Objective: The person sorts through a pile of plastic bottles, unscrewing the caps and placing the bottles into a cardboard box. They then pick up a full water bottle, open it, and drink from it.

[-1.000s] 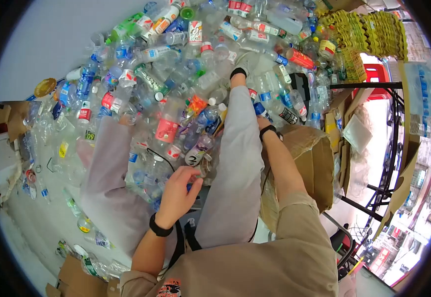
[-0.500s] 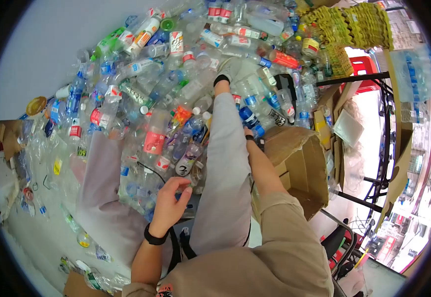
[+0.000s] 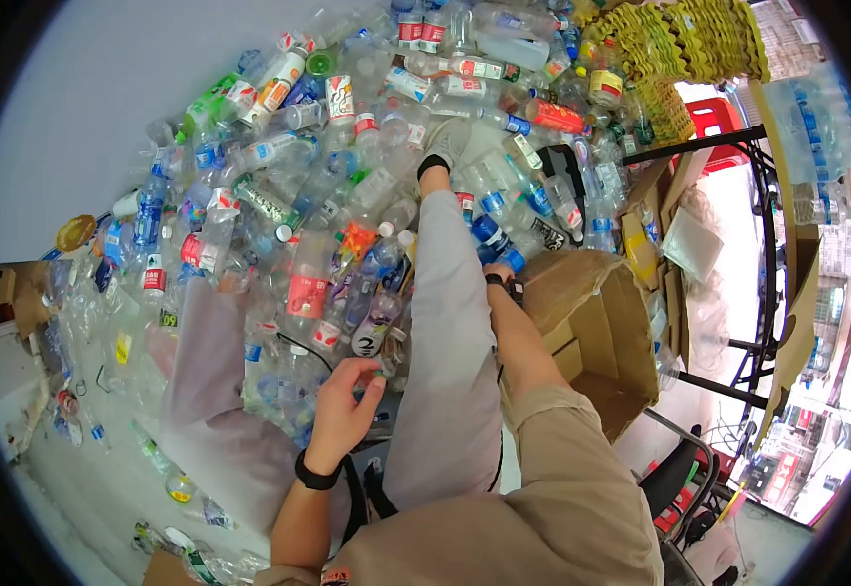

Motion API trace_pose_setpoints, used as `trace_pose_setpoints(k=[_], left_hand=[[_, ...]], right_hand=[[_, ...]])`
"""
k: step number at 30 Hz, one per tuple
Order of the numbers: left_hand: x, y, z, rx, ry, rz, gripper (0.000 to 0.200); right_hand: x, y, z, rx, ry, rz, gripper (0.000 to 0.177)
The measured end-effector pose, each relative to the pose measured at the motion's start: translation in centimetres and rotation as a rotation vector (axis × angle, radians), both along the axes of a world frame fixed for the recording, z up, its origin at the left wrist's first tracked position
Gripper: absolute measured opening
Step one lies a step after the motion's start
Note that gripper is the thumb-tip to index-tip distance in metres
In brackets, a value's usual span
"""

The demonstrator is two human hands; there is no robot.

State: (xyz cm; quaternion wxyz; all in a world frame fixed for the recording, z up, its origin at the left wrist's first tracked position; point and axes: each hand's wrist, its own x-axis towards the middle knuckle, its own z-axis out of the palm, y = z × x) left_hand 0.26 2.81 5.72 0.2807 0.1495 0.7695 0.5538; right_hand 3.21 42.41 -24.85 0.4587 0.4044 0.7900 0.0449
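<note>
Pale grey floor [image 3: 83, 488] meets the wall [image 3: 83, 107] at the left, and a heap of plastic bottles [image 3: 261, 200] spreads from that edge. Rightward, the left hand [image 3: 342, 415] hovers with fingers curled and thumb near them; whether they pinch anything, I cannot tell. Just beyond it lies a white-labelled bottle [image 3: 376, 327], its long axis slanting up to the right. Past the right leg [image 3: 445, 342], a blue-labelled bottle [image 3: 487, 232] lies just beyond the right hand [image 3: 498, 272], its axis seeming to slope down toward the carton [image 3: 577, 283]. It is nearer that hand than the left; how those partly hidden fingers close, I cannot tell. Right of them, the tilted carton opens rightward, showing cardboard walls and flaps inside. Yellow egg trays [image 3: 704, 39] stand stacked beyond.
</note>
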Motion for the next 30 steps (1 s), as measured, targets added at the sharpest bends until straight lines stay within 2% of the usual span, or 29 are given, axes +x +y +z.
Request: trace_pose_setpoints(k=[3, 6, 8, 10, 11, 13, 15, 16, 17, 19, 21, 24, 27, 28, 30], left_hand=[[0.2, -0.4, 0.2, -0.003, -0.093, -0.021, 0.021], [0.3, 0.0, 0.9, -0.019, -0.013, -0.044, 0.021], [0.6, 0.1, 1.3, -0.015, -0.069, -0.038, 0.021], [1.1, 0.3, 1.0, 0.023, -0.099, -0.036, 0.022], [1.3, 0.5, 0.8, 0.058, -0.137, -0.028, 0.022], [1.7, 1.0, 0.6, 0.067, -0.093, -0.021, 0.022], [2.1, 1.5, 0.2, 0.080, -0.050, -0.018, 0.021], [2.2, 1.7, -0.1, 0.087, -0.109, -0.021, 0.022], [2.4, 1.9, -0.3, 0.093, -0.170, -0.026, 0.022], [2.8, 2.3, -0.5, 0.084, -0.112, -0.049, 0.022], [3.3, 2.5, -2.1, 0.079, -0.060, -0.060, 0.022], [3.7, 2.4, -2.0, 0.033, -0.013, -0.139, 0.029], [4.5, 2.3, -3.9, 0.098, 0.029, -0.064, 0.040], [4.6, 2.1, -4.5, 0.091, 0.031, -0.067, 0.040], [4.5, 2.1, -4.9, 0.162, 0.053, -0.092, 0.047]], right_hand=[[-0.8, 0.0, 2.4, 0.029, 0.043, 0.022, 0.037], [-2.0, -1.1, 9.1, 0.000, 0.213, 0.050, 0.041], [-1.6, -0.9, 11.3, 0.026, 0.447, 0.318, 0.030], [-2.3, -1.4, 15.5, 0.054, 0.610, 0.312, 0.026], [-2.3, -2.3, 18.8, 0.063, 0.620, 0.308, 0.026], [-1.9, -4.5, 26.0, 0.057, 0.837, 0.199, 0.029], [0.6, -5.9, 30.6, 0.057, 1.031, 0.216, 0.031], [2.0, -6.8, 32.9, 0.058, 1.111, 0.205, 0.030], [3.6, -7.7, 35.0, 0.039, 1.195, 0.157, 0.030], [7.1, -9.4, 38.6, 0.038, 1.306, 0.057, 0.030], [11.0, -11.3, 40.4, 0.026, 1.430, -0.067, 0.030], [16.0, -15.5, 40.7, -0.094, 1.697, -0.258, 0.030], [19.3, -19.4, 40.1, -0.271, 1.721, -0.381, 0.030], [19.4, -20.1, 39.8, -0.273, 1.722, -0.389, 0.030], [19.4, -21.3, 39.5, -0.442, 1.748, -0.456, 0.029]])
